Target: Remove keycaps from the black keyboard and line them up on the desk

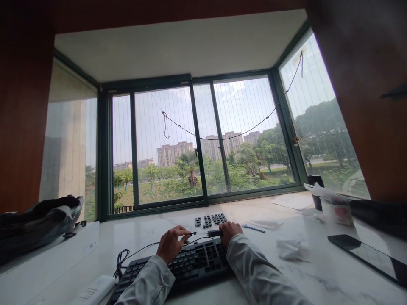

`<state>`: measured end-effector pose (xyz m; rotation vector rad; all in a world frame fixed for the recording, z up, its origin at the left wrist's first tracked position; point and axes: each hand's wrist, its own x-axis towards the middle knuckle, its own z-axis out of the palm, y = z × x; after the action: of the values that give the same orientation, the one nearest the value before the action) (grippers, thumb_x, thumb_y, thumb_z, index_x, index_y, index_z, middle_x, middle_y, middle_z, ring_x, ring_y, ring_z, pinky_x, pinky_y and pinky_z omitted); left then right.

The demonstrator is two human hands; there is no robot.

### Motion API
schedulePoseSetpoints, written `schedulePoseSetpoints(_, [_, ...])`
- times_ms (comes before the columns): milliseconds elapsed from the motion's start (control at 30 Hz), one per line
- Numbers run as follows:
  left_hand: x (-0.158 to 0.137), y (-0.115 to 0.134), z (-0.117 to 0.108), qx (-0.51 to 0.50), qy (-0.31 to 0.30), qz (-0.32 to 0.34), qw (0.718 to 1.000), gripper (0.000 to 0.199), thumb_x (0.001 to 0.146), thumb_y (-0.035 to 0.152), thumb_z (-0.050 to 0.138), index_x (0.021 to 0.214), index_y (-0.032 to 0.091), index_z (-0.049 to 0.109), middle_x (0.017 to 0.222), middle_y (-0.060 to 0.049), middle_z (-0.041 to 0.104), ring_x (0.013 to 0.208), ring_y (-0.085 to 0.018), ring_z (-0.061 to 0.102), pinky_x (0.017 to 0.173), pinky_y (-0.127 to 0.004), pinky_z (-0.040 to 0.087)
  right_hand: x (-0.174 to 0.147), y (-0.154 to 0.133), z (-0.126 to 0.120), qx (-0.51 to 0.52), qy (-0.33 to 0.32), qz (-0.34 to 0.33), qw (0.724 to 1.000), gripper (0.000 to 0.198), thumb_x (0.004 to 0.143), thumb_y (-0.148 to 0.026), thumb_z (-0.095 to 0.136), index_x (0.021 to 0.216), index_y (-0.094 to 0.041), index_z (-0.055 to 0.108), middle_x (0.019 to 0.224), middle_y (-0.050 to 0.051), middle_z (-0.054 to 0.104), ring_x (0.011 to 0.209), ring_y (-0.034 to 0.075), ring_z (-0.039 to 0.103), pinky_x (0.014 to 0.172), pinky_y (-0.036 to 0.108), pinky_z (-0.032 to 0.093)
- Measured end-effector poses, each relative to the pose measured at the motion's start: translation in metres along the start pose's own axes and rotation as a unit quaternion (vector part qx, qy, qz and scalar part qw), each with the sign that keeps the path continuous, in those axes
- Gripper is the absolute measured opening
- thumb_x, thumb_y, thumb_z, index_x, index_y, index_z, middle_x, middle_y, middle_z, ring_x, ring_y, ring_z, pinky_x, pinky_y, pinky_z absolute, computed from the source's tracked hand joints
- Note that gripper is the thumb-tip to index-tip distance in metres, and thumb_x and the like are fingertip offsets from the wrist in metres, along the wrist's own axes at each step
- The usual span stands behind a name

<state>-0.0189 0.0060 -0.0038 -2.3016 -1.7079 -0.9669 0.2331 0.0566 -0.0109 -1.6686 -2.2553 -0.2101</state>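
The left hand (171, 244) pinches a small dark piece (193, 233), just left of the dark block (215, 233) gripped in the right hand (229, 233). Below both, the keyboard (199, 259) slants, left end toward the tabletop's (263, 256) near edge; loose keys (216, 218) lie toward the far edge, closer to the right hand.

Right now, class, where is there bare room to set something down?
Bare white marble tabletop shows between the crumpled clear plastic and flat glossy black device, and between the green window frame and coiled black cable. It's crowded around the black keyboard: left hand, right hand, loose black keycaps.
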Motion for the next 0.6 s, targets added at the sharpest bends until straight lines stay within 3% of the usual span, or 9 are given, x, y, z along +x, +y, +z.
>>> schedulePoseSetpoints(200, [0.021,-0.009,0.001,0.079,-0.011,-0.011,0.997,0.023,0.086,0.038,0.055,0.097,0.034,0.075,0.103,0.001,0.073,0.100,-0.022,0.065,0.084,-0.030,0.046,0.004,0.009,0.000,-0.011,-0.011,0.040,0.999,0.027,0.073,-0.023,0.061,0.098,-0.021,0.071,0.103,0.013,0.070,0.097,0.030,0.065,0.077,0.039,0.045])
schedulePoseSetpoints(400, [0.053,-0.010,0.024,0.123,-0.042,-0.025,0.991,0.015,0.078,0.033,0.064,0.085,0.029,0.077,0.094,-0.002,0.075,0.095,-0.023,0.066,0.086,-0.031,0.045,0.003,0.011,0.000,-0.020,-0.021,0.051,0.998,0.028,0.075,-0.024,0.060,0.101,-0.021,0.069,0.105,0.013,0.069,0.098,0.028,0.065,0.077,0.038,0.046])
schedulePoseSetpoints(600, [0.082,-0.013,0.048,0.158,-0.079,-0.053,0.983,0.013,0.073,0.027,0.066,0.081,0.024,0.077,0.091,-0.006,0.075,0.085,-0.020,0.068,0.078,-0.026,0.048,0.000,0.008,0.000,-0.008,-0.018,0.054,0.998,0.025,0.076,-0.025,0.060,0.099,-0.021,0.069,0.103,0.013,0.069,0.097,0.027,0.065,0.078,0.037,0.044])
